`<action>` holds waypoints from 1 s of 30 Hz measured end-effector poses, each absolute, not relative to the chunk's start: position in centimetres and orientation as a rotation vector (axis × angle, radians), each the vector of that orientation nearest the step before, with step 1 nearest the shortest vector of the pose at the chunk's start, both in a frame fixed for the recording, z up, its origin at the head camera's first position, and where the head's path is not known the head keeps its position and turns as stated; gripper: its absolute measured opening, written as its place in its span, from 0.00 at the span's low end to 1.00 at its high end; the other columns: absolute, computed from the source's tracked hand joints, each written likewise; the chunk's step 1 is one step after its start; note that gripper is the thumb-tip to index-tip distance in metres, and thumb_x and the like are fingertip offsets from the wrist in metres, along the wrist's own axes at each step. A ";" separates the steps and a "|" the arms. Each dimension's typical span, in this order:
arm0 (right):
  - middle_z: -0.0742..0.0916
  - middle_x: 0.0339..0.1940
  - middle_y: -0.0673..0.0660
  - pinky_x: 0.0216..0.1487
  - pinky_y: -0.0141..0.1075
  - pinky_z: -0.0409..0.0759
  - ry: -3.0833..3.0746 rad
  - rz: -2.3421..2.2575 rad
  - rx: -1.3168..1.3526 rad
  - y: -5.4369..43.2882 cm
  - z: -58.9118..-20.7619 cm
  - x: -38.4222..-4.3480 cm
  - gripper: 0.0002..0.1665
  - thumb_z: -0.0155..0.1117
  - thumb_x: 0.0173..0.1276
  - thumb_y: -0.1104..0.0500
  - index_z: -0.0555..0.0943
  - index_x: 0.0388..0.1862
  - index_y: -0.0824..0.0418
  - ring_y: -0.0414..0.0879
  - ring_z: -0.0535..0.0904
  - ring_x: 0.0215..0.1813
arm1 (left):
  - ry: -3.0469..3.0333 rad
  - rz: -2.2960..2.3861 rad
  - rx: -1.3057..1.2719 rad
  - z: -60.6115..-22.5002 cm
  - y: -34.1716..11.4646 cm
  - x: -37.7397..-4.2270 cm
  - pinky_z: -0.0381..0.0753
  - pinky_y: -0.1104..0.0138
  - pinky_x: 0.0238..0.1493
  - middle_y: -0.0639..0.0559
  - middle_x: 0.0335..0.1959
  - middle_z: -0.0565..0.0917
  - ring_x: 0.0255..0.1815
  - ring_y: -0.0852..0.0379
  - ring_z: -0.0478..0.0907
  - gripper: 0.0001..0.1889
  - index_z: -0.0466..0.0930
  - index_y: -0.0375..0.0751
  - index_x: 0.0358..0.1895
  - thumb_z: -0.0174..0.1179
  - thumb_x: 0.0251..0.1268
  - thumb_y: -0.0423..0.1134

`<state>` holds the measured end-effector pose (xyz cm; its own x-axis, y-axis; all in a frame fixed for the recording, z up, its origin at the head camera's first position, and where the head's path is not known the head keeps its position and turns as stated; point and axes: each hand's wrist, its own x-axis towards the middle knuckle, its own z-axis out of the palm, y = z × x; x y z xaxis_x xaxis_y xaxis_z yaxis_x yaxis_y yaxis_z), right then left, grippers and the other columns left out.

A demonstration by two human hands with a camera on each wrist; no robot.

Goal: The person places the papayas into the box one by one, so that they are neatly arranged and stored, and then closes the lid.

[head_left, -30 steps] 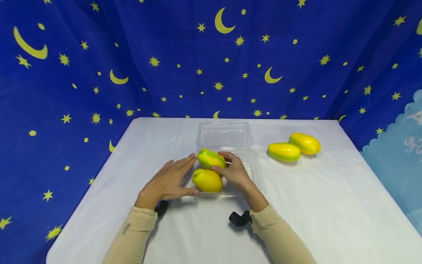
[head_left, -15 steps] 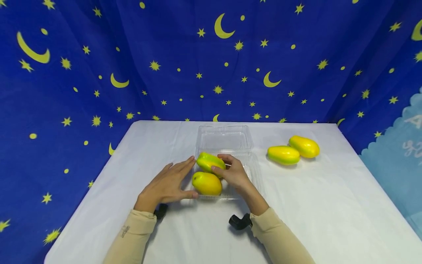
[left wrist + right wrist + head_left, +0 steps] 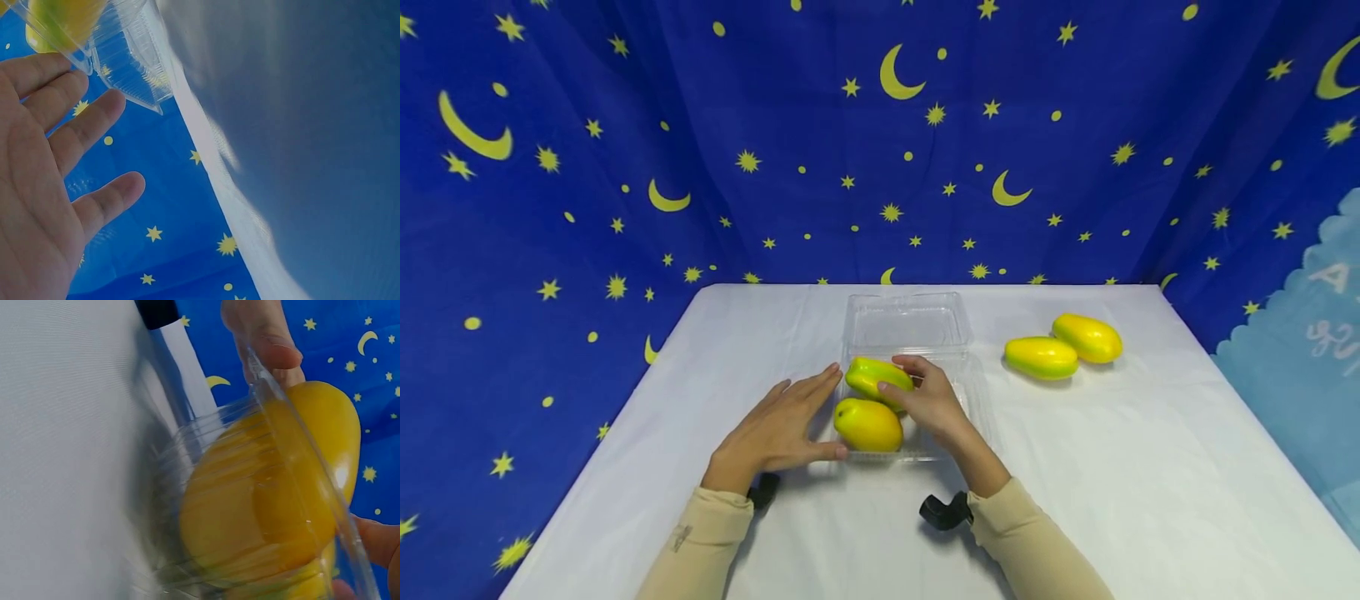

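A clear plastic clamshell container [image 3: 977, 412] lies with its lid [image 3: 910, 323] folded back. Inside its left part are two yellow-green papayas, one behind the other. My right hand [image 3: 934, 402] holds the rear, greener papaya [image 3: 868, 375] at its right end, thumb in front and fingers behind. The front, yellower papaya [image 3: 871, 427] sits against the near wall; the right wrist view shows this papaya [image 3: 328, 428] rising above the rim. My left hand [image 3: 772, 429] is spread flat at the container's left side, its thumb by the near corner; in its wrist view the fingers [image 3: 87, 134] are straight.
Two more yellow papayas, a nearer one [image 3: 1041, 358] and a farther one [image 3: 1088, 337], lie touching on the white table [image 3: 1112, 483], right of the container. A blue star-and-moon cloth [image 3: 775, 108] hangs behind and along the sides. Black wrist mounts [image 3: 945, 511] jut inward from both wrists.
The head view has tilted up slightly, so everything sits lower in it. Both hands keep nearly the same place, with the rear papaya still in my right hand.
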<state>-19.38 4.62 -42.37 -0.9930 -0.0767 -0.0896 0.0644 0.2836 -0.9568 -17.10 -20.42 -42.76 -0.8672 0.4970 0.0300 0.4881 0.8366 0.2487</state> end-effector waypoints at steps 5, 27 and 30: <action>0.77 0.71 0.58 0.71 0.57 0.71 2.452 -1.789 0.001 5.2 -41.8 -19.2 0.33 0.72 0.65 0.54 0.76 0.68 0.55 0.62 0.70 0.73 | 2.976 0.383 0.798 -42.8 -20.3 -16.9 0.55 0.39 0.77 0.58 0.83 0.50 0.81 0.48 0.58 0.59 0.48 0.52 0.82 0.55 0.51 0.81; 0.78 0.70 0.57 0.74 0.53 0.68 2.746 -1.754 -0.121 8.6 -37.1 -18.7 0.35 0.73 0.64 0.47 0.75 0.68 0.53 0.59 0.70 0.72 | 2.987 0.372 0.834 -42.8 -20.4 -17.2 0.56 0.39 0.77 0.57 0.83 0.50 0.80 0.46 0.58 0.59 0.48 0.51 0.82 0.56 0.52 0.80; 0.78 0.69 0.58 0.73 0.53 0.69 2.829 -1.741 -0.110 9.4 -36.8 -18.7 0.35 0.73 0.64 0.47 0.75 0.68 0.54 0.58 0.71 0.72 | 2.984 0.371 0.839 -42.8 -20.4 -17.2 0.56 0.39 0.77 0.56 0.83 0.50 0.80 0.46 0.58 0.59 0.48 0.51 0.82 0.55 0.52 0.81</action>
<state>-18.71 9.44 -36.81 -0.9814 0.0388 0.1881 -0.1505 0.4536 -0.8784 -17.19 -20.38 -42.83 -0.8554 0.5161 0.0448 0.5113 0.8273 0.2326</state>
